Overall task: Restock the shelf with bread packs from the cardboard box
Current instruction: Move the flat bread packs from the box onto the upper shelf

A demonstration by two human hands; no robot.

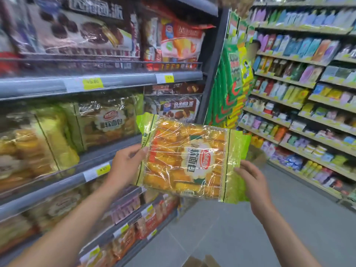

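We hold a crinkly clear-and-green plastic pack of golden bread out in the aisle, just right of the grey metal shelf (its label sideways), left hand and right hand fingers clamped on its opposite edges.

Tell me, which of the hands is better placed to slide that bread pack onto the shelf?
Probably left. The left hand grips the bread pack on its shelf side; the right hand holds the aisle-side edge.
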